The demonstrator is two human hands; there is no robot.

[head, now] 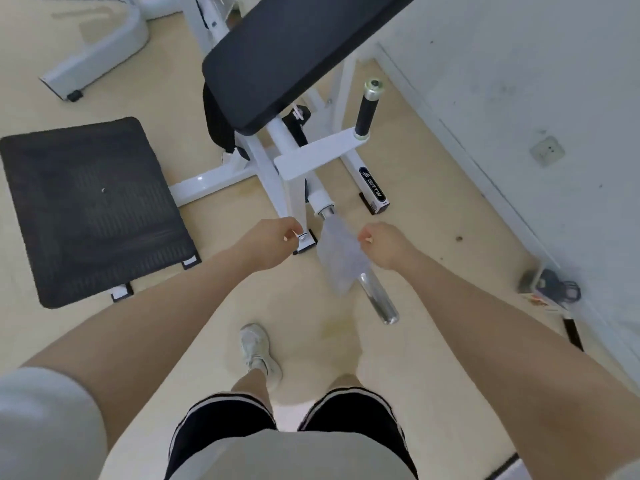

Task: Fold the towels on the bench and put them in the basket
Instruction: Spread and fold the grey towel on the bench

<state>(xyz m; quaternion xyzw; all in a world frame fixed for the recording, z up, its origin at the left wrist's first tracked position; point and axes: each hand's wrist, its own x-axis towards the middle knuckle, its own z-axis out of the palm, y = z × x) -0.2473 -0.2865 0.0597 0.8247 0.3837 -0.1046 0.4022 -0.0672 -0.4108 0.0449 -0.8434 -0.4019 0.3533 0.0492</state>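
Hands are reaching forward over the beige floor (433,209), in front of the black padded bench (277,64) on its white metal frame. The right hand (384,242) is gripping a pale grey, blurred towel (337,258) in curled fingers; the cloth is hanging down across a chrome bar (379,301). The left hand (268,242) is curling its fingers too, near the towel, but whether it is grasping cloth cannot be told. A black square mat (90,209) is lying to the left.

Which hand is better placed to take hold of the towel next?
Right. The right hand is right beside the blurred grey towel over the chrome bar; the left hand sits further off.
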